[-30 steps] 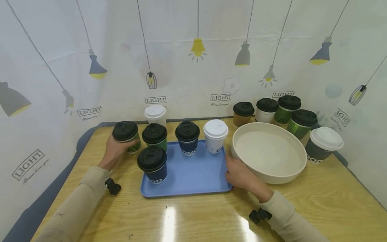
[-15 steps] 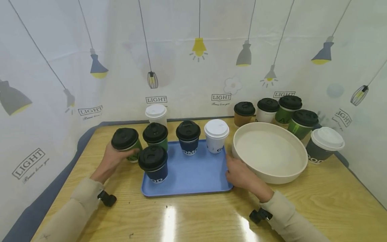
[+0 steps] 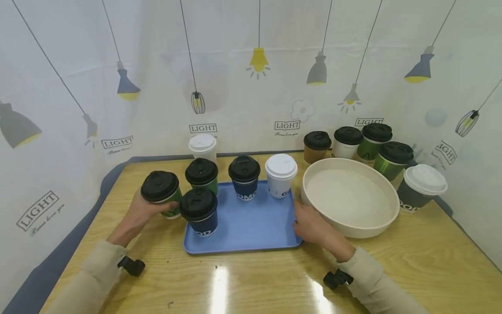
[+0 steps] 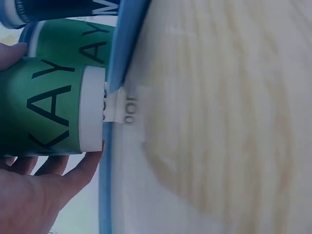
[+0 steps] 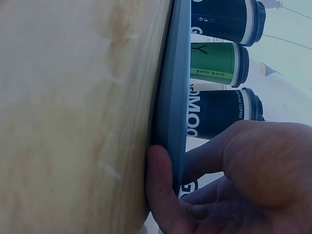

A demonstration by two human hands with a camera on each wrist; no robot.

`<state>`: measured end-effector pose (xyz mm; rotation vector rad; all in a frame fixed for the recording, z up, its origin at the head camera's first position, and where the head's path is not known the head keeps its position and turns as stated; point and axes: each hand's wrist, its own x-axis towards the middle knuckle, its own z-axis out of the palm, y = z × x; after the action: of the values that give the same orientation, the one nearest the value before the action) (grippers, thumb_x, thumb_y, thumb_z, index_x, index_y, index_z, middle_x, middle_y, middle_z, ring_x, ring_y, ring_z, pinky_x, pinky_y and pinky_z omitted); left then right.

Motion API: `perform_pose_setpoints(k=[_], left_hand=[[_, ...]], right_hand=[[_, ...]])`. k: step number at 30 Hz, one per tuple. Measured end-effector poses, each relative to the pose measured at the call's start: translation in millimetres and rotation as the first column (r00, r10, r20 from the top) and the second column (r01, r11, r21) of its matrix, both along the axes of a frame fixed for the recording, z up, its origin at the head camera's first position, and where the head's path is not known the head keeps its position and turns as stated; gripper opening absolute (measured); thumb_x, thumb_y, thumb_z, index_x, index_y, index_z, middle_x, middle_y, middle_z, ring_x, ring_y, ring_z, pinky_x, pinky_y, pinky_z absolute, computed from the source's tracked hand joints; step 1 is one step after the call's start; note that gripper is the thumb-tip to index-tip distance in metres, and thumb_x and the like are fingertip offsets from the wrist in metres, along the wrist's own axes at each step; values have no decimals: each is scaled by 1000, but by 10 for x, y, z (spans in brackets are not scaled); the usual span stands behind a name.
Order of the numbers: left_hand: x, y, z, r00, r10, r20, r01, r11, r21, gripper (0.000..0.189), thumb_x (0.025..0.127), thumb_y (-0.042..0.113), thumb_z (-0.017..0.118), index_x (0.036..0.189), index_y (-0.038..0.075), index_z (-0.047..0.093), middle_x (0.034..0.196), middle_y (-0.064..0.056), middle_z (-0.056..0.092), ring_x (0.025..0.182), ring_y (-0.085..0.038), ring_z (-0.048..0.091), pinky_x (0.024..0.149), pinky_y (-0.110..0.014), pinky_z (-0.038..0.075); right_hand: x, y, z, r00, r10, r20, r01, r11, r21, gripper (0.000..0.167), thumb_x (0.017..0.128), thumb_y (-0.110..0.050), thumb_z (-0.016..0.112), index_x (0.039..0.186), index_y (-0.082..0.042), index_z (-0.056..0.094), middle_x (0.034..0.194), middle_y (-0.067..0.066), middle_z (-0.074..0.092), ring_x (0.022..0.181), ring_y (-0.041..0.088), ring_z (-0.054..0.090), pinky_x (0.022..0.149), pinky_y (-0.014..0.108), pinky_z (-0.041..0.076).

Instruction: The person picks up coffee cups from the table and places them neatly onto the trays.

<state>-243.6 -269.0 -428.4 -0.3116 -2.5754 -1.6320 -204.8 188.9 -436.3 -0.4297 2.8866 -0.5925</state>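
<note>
My left hand (image 3: 137, 214) grips a green paper coffee cup (image 3: 160, 186) with a black lid, left of the blue tray (image 3: 251, 226). In the left wrist view, thumb and fingers wrap the cup (image 4: 51, 107), its lettering facing the camera. My right hand (image 3: 313, 224) holds the tray's right edge, its thumb (image 5: 161, 170) along the outer side in the right wrist view. On the tray stand a navy cup (image 3: 203, 222) at front left, a green cup (image 3: 201, 172) behind it, another navy cup (image 3: 245, 179), and a white cup (image 3: 280, 176).
A round cream dish (image 3: 349, 196) sits right of the tray, close to my right hand. Several lidded cups stand behind and beside it, including a dark one with a white lid (image 3: 423, 179). Behind the tray is a white-lidded cup (image 3: 202, 146) near the patterned curtain (image 3: 243, 96).
My left hand has drawn the green cup toward me and slightly left, away from the back of the table. The right hand stays at the tray's edge.
</note>
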Motion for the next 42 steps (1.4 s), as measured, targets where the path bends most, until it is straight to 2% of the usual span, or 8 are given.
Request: perform_pose_setpoints(k=[10, 16, 19, 25, 28, 30, 38, 42], left_hand=[[151, -31, 204, 996, -48, -79, 50, 998, 28, 69, 82, 0, 83, 142, 17, 54, 120, 21, 64, 108, 1, 63, 92, -11, 52], [324, -75, 386, 973, -194, -127, 203, 978, 58, 73, 78, -13, 79, 141, 16, 56, 121, 14, 68, 107, -3, 66, 93, -14, 53], [414, -52, 504, 938, -298, -175, 316, 945, 86, 80, 72, -19, 78, 141, 15, 57, 122, 12, 70, 107, -4, 67, 93, -14, 53], [522, 174, 680, 799, -549, -246, 585, 805, 102, 94, 62, -25, 77, 146, 8, 50, 132, 6, 70, 119, -9, 66, 105, -19, 51], [580, 336, 713, 768, -599, -228, 627, 776, 72, 98, 61, -21, 80, 148, 8, 47, 135, 7, 68, 122, -9, 63, 109, -21, 48], [626, 445, 719, 766, -602, -226, 627, 776, 59, 98, 59, -19, 83, 147, 5, 46, 135, 8, 66, 121, -9, 62, 110, -21, 46], [871, 879, 742, 822, -553, -138, 562, 826, 39, 101, 59, -2, 96, 146, 6, 46, 135, -1, 63, 123, -13, 62, 113, -28, 47], [898, 1131, 714, 824, -551, -130, 562, 825, 59, 102, 59, 1, 97, 146, 9, 46, 135, -3, 64, 125, -14, 62, 116, -33, 45]], right_hand=[[4, 20, -12, 999, 7, -41, -7, 1000, -1, 68, 88, 2, 52, 148, 23, 30, 137, 41, 56, 117, 46, 65, 94, 55, 59], [14, -8, 6, 999, 13, -44, -13, 1000, -10, 68, 87, 2, 54, 148, 22, 32, 131, 40, 60, 114, 46, 66, 91, 55, 60], [11, -14, 5, 999, 11, -38, -11, 1000, -6, 67, 87, 2, 54, 148, 21, 33, 130, 39, 60, 111, 44, 67, 88, 53, 60], [8, 3, 7, 1000, 8, -30, -9, 1000, -16, 68, 88, 2, 52, 150, 21, 31, 132, 38, 59, 108, 41, 67, 84, 51, 61], [9, 7, 5, 999, 10, -39, -10, 1000, -20, 69, 87, 2, 52, 149, 21, 31, 130, 38, 61, 108, 42, 67, 85, 52, 61], [9, 1, -1, 999, 9, -41, -10, 1000, -28, 69, 87, 2, 52, 149, 21, 31, 130, 38, 60, 109, 43, 67, 87, 53, 60], [-1, -22, -17, 999, 22, -47, -23, 999, -29, 68, 86, 2, 54, 148, 21, 32, 129, 40, 60, 110, 44, 67, 86, 53, 61], [-16, -2, -19, 997, 18, -74, -20, 1000, -18, 68, 85, 2, 54, 147, 21, 34, 119, 37, 65, 103, 41, 69, 80, 52, 61]])
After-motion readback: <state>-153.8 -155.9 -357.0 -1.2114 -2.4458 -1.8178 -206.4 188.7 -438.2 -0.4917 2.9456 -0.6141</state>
